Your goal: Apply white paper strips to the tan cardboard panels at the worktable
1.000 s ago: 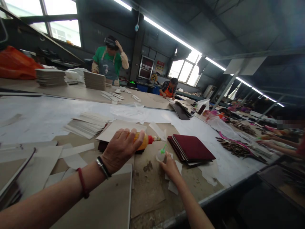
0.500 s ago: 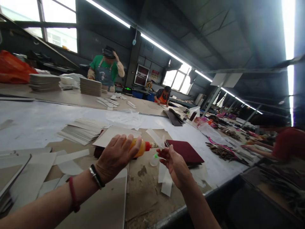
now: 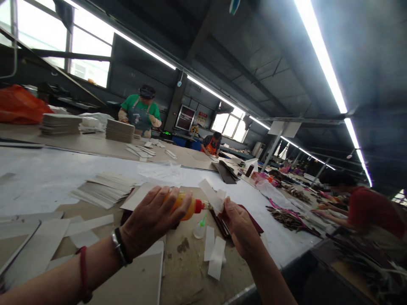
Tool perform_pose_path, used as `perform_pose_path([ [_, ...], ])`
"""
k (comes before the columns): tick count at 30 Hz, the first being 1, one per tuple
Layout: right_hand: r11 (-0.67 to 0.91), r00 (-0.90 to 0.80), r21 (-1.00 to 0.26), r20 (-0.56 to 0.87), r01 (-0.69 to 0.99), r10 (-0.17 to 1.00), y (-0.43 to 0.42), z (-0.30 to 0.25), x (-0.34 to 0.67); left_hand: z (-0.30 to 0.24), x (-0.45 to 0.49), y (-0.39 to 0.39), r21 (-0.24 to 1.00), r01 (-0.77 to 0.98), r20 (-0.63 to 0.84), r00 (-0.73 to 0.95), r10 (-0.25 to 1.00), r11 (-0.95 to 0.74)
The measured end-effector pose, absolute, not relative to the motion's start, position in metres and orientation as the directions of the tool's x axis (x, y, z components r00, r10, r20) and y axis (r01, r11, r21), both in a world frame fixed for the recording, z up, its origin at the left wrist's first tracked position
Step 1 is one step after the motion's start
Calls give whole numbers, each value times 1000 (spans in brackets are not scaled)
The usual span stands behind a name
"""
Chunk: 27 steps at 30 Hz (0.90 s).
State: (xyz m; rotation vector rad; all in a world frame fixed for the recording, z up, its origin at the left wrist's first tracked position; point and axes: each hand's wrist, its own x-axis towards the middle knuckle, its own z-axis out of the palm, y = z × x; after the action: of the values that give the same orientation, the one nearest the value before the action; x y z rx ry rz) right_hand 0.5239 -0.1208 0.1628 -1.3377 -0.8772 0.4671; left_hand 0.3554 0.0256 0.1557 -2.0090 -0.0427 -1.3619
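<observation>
Under workshop strip lights (image 3: 322, 55), above a table (image 3: 47, 173), the left hand (image 3: 152, 216) grips a bottle (image 3: 190, 209); the right hand (image 3: 240, 228) pinches paper (image 3: 218, 201) near its nozzle (image 3: 207, 205).

Dark ceiling (image 3: 263, 72), bright windows (image 3: 43, 31), tube lights (image 3: 322, 57)

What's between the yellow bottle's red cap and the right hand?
In the head view: the bottle's nozzle, then white paper held by the right hand.
</observation>
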Motion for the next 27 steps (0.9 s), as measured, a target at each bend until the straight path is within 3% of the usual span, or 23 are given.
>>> perform_pose_path([
  [9, 216, 543, -935, 340, 280, 768, -129, 183, 503, 165, 342, 22, -537, 395, 824, 435, -363, -745],
  [15, 156, 467, -809, 472, 567, 748, -140, 193, 498, 170, 337, 16, -544, 418, 825, 423, -375, -727],
  [18, 89, 446, -633, 632, 769, 634, -143, 192, 500, 170, 336, 16, -538, 438, 831, 418, -366, -721],
  [21, -33, 313, -332, 845, 943, 432, -146, 191, 495, 169, 335, 16, -520, 452, 844, 404, -353, -725],
  [24, -121, 136, -94, 898, 988, 418, -146, 192, 482, 171, 334, 13, -517, 452, 847, 393, -358, -727],
  [27, -176, 101, -22, 887, 984, 450, -142, 192, 473, 172, 333, 10, -531, 453, 838, 404, -366, -716],
])
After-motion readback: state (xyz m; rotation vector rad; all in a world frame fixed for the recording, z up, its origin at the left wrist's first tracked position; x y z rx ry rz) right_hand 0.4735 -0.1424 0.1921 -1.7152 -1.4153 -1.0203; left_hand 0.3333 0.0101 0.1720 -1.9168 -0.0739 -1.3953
